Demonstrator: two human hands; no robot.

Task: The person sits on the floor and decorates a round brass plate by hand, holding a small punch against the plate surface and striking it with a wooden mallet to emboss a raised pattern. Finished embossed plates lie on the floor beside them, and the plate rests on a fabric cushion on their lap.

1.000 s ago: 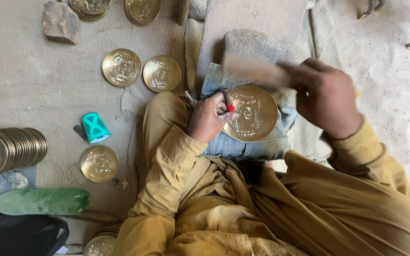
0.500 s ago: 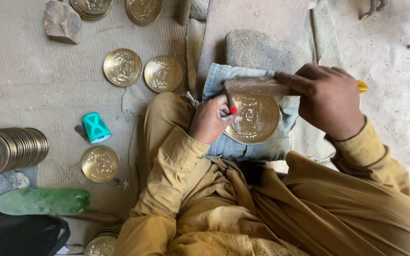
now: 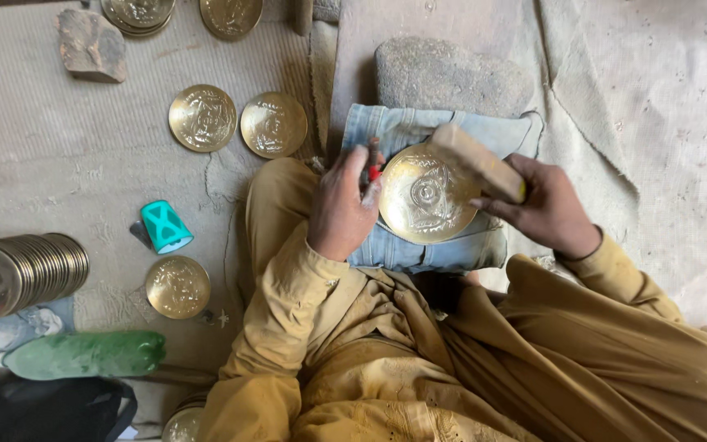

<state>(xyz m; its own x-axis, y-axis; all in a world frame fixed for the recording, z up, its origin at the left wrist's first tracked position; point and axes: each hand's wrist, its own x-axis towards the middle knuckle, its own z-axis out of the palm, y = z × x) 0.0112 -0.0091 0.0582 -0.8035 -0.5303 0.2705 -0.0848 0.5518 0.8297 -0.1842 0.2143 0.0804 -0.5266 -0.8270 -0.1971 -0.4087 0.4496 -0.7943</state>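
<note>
Brass plates are lying about on the floor (image 3: 59, 147): two plates (image 3: 203, 118) side by side at ten o'clock from the work, one plate (image 3: 177, 286) at eight o'clock, and a stack (image 3: 22, 270) on its side at the far nine o'clock edge. A teal cup (image 3: 165, 227) is sitting between them, a green bottle (image 3: 83, 354) is lying at eight o'clock, and a stone (image 3: 90, 45) is resting at eleven o'clock. A grey block (image 3: 448, 75) is standing just beyond the folded denim (image 3: 419, 245).

The disc (image 3: 425, 195) is resting on the denim over the lap. The left hand (image 3: 344, 205) is curling at its nine o'clock edge, pinching a small red-tipped tool (image 3: 374, 164). The right hand (image 3: 546, 209) is gripping a wooden mallet (image 3: 476, 162), its head lying across the disc's two o'clock edge and hiding that part.
</note>
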